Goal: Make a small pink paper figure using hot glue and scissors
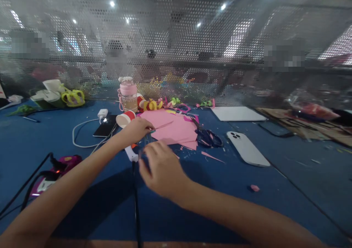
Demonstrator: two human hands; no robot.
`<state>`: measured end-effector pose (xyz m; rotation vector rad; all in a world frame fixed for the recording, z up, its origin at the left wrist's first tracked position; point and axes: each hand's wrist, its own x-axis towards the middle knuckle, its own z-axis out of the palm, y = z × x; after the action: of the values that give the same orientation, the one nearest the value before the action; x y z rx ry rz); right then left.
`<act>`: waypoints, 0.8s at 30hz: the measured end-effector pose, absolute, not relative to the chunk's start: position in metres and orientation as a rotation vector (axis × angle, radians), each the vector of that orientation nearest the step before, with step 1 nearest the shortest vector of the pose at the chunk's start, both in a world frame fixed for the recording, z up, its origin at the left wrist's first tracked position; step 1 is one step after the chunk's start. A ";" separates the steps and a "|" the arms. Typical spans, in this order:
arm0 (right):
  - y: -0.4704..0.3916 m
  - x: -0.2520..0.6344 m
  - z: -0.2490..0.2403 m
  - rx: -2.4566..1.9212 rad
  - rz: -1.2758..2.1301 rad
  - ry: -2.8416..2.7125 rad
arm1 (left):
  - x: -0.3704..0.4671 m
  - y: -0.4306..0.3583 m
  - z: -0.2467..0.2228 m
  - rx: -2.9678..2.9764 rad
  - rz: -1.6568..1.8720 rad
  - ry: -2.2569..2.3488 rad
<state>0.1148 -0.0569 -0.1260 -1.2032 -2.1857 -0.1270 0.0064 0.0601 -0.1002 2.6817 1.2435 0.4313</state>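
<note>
At the near left edge of the pink paper sheets [178,127], my left hand [138,130] pinches a thin pink paper strip [164,125] that points to the right. My right hand [162,169] is nearer to me, its fingers curled together at a small, blurred clear item. A white glue gun [131,154] with a black cable lies left of my right hand, partly behind it. Dark blue scissors [209,138] rest at the right edge of the pink sheets. The red and white paper cup [125,118] lies on its side behind my left wrist.
A pink bottle [128,94] stands at the back. A black phone [106,126] with a white cable and a magenta power strip [59,173] lie left. On the right are a white phone [247,149], a white sheet [238,114] and cardboard [297,125]. Perforated metal [176,39] borders the back.
</note>
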 end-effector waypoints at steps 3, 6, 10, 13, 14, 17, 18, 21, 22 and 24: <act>-0.052 0.174 -0.126 -1.076 -0.303 -1.970 | 0.018 0.053 -0.118 2.795 0.395 1.061; -0.034 0.223 -0.136 -1.138 -0.265 -1.862 | 0.028 0.044 -0.134 2.864 0.324 0.924; -0.018 0.252 -0.155 -1.184 0.074 -1.913 | 0.032 0.035 -0.149 2.963 0.347 0.884; -0.016 0.249 -0.167 -1.143 0.334 -1.982 | 0.031 0.030 -0.157 3.039 0.415 0.892; -0.018 0.246 -0.171 -1.134 0.415 -1.996 | 0.031 0.029 -0.159 3.054 0.444 0.891; -0.023 0.236 -0.177 -1.151 0.592 -2.054 | 0.031 0.024 -0.165 3.080 0.503 0.856; -0.024 0.235 -0.178 -1.162 0.626 -2.084 | 0.032 0.023 -0.166 3.079 0.517 0.847; -0.027 0.233 -0.178 -1.184 0.712 -2.123 | 0.034 0.022 -0.168 3.060 0.554 0.853; -0.027 0.233 -0.177 -1.195 0.733 -2.112 | 0.034 0.022 -0.168 3.052 0.578 0.858; -0.027 0.235 -0.176 -1.208 0.762 -2.089 | 0.035 0.022 -0.169 3.036 0.642 0.862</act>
<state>0.2348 -0.0271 -0.1757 -1.2081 -2.0888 0.7623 0.0346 0.0217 -0.1690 3.0359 0.8616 0.6419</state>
